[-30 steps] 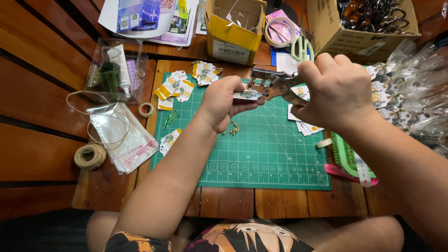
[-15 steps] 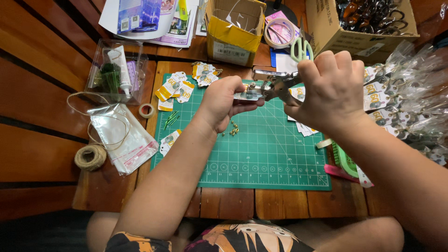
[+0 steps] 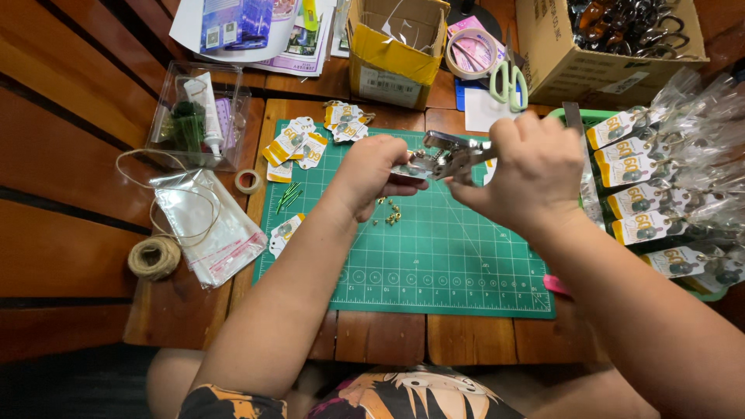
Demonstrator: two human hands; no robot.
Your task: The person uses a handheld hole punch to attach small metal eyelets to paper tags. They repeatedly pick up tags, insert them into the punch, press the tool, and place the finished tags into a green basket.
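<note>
The right hand (image 3: pixel 535 167) is closed around the handles of a pair of metal pliers (image 3: pixel 450 155), squeezing them so the jaws bite on a small card tag (image 3: pixel 409 169) that the left hand (image 3: pixel 372 174) pinches between thumb and fingers. Tool and tag hang in the air above the far half of the green cutting mat (image 3: pixel 434 271), not resting on it.

Just below the hands a scatter of small brass eyelets (image 3: pixel 388 213) lies loose on the mat, and a few more printed tags (image 3: pixel 299 143) are heaped at the mat's far left corner, with one tag (image 3: pixel 283 233) near its left edge. These look like pieces not yet fitted. Along the right edge of the tabletop sits a dense row of bagged, tagged packets (image 3: pixel 644 194) (apparently the finished ones), so the work seems well advanced, with a smaller pile left.

The near half of the mat is bare and gives the forearms free room. The far edge is crowded with a yellow carton (image 3: pixel 392 54), green-handled scissors (image 3: pixel 508 77) and a tape roll (image 3: pixel 471 53). To the left, clear bags (image 3: pixel 209 225) and a twine ball (image 3: pixel 154 257) lie well apart from the hands.
</note>
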